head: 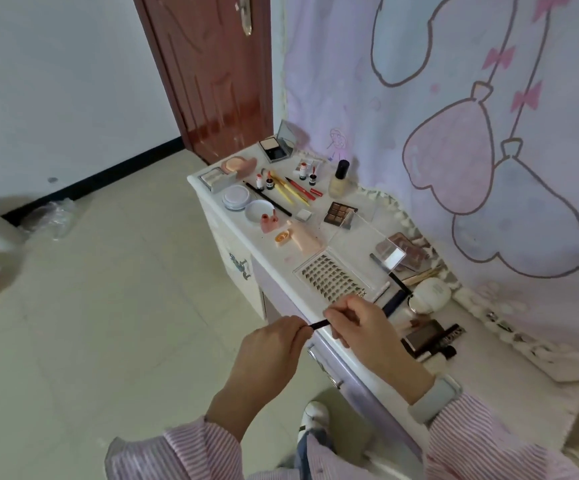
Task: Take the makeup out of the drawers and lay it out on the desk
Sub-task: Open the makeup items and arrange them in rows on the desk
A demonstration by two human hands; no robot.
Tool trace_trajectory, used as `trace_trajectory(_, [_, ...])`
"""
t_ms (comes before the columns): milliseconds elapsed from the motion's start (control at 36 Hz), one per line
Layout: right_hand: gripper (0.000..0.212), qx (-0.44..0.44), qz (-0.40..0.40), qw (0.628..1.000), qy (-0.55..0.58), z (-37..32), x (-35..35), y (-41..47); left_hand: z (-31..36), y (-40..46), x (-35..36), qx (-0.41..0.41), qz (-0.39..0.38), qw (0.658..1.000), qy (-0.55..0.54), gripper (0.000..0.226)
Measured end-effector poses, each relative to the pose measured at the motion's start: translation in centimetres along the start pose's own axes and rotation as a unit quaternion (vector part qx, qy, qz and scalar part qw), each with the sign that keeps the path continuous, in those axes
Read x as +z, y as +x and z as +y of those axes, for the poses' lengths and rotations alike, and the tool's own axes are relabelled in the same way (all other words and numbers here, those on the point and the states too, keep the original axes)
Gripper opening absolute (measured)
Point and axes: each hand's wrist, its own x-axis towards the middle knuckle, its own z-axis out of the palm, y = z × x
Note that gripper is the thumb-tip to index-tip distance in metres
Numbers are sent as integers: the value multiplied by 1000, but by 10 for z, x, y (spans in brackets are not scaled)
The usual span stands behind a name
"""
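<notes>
Over the desk's (pixel 281 268) front edge, both hands held one thin dark pencil-like stick (pixel 318 324), probably eyeliner or brow pencil, hard to tell. Left hand (pixel 274 344) pinched its near end with curled fingertips; right hand (pixel 360 323) pinched the other end, fingers curled round it. Stick was level, clear of the desktop, just in front of the lash tray (pixel 333 278). Judged light, rigid, smooth so a bit slippery; thin enough to snap or roll if dropped, so best gripped mid-barrel, or pulled by the cap if it was being opened — cannot tell which. Most makeup already lay on the desk: foundation bottle (pixel 339 178), eyeshadow palette (pixel 339 213), open compact (pixel 277 147), round jars (pixel 236 197), red and yellow pencils (pixel 295 188), white cushion case (pixel 431 294), dark boxes (pixel 430 337) near the right. The bottle looked like glass, so heavier and breakable; the lash tray was flat, light plastic with a clear lid propped open. Writing: a few dark letters at the tray's corner and print on one dark box, both too small to read. No brand legible anywhere. A drawer handle (pixel 315 355) showed below the edge; the drawer looked closed.
</notes>
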Motion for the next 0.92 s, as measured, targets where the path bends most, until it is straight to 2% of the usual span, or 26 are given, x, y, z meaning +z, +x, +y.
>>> trace_trajectory(83, [21,-14,61,998,-26,5,4,-19,9,-14,3,-10,-19,999,-37,30])
trace_trajectory(333, [19,-41,107,993,-17,28,-6,-64,38,-34,16,9,-52,994,-91,19])
trace_trajectory(583, [17,-29,84,996,-23,46,-40,-67,65,-21,39,-22,-86,990,-105,20])
trace_trajectory(778, [8,-41,46,998,-35,61,-87,-51,89,4,68,-57,-72,988,-121,18])
trace_trajectory(917, [17,-25,10,999,-32,71,-111,-30,102,22,85,-107,-75,979,-156,20])
